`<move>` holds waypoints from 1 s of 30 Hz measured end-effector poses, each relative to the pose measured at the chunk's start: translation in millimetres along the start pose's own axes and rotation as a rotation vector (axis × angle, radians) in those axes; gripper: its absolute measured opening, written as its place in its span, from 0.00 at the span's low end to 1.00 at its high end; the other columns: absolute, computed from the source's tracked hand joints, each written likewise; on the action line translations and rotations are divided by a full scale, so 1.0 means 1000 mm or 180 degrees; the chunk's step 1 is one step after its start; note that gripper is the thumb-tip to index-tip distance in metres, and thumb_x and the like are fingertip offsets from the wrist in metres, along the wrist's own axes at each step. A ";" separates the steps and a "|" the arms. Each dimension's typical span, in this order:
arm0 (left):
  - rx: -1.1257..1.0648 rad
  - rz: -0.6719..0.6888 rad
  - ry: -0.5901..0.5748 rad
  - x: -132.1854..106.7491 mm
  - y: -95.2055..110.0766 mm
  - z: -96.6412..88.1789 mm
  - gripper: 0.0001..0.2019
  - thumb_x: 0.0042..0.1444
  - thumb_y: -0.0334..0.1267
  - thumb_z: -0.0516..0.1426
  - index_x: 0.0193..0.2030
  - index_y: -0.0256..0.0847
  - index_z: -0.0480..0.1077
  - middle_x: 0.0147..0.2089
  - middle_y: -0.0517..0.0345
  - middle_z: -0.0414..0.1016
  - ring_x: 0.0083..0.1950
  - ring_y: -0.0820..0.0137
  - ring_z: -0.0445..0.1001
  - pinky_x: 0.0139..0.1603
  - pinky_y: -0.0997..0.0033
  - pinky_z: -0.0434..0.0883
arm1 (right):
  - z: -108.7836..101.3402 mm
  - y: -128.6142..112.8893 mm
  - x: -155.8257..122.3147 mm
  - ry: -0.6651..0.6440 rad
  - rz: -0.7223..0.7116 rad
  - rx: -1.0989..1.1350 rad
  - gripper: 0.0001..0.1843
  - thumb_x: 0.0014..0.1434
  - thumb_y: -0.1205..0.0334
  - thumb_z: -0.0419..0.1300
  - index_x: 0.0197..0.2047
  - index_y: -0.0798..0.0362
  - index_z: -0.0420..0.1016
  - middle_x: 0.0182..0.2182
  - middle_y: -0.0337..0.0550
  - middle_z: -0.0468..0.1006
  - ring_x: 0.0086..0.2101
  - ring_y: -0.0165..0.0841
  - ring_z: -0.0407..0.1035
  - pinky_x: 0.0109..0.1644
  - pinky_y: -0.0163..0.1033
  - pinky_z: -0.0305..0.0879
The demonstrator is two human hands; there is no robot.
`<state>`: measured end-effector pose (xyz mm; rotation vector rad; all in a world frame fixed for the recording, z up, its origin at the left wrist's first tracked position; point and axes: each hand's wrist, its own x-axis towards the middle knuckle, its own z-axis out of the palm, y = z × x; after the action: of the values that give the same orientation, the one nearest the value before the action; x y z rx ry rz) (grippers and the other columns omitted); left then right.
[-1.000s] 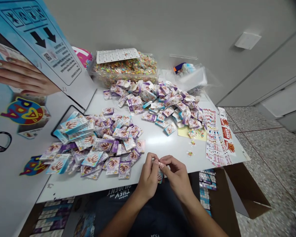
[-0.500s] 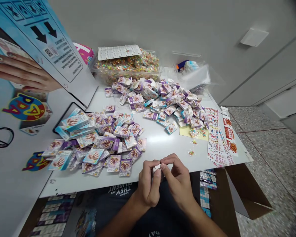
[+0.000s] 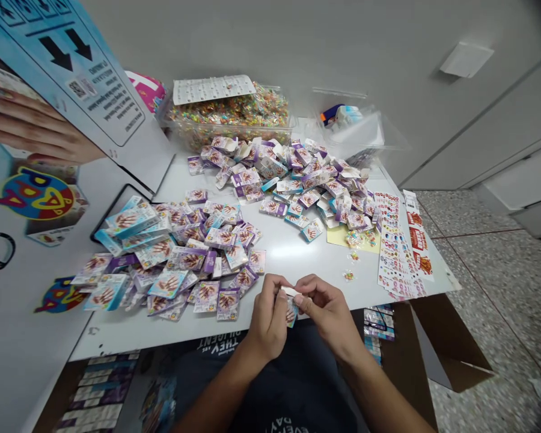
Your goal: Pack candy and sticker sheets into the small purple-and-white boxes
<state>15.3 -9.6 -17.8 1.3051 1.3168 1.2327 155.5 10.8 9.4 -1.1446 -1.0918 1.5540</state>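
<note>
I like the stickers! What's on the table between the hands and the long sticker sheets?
In the head view, just one tiny candy packet on bare white table, between the hands and the sticker sheets.

Small printed box (image 3: 291, 308), white flap open on top, upright, pinched between both hands at desk's 6 o'clock edge.

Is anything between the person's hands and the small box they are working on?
Nothing visible. The left hand and right hand both pinch the small box directly, at the near edge of the white table. The nearest pile of boxes lies apart, to the left.
</note>
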 end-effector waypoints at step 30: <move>0.0500 0.0678 -0.0365 0.017 -0.048 0.001 0.23 0.65 0.61 0.43 0.38 0.43 0.64 0.30 0.56 0.69 0.29 0.66 0.69 0.32 0.66 0.64 | -0.001 0.065 -0.007 0.0609 -0.1194 -0.0996 0.04 0.66 0.64 0.60 0.39 0.48 0.77 0.41 0.45 0.75 0.43 0.38 0.71 0.47 0.44 0.67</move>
<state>9.8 10.1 -64.3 1.6384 1.2367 1.1957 147.3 -9.8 -52.3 -1.1830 -1.3593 0.9874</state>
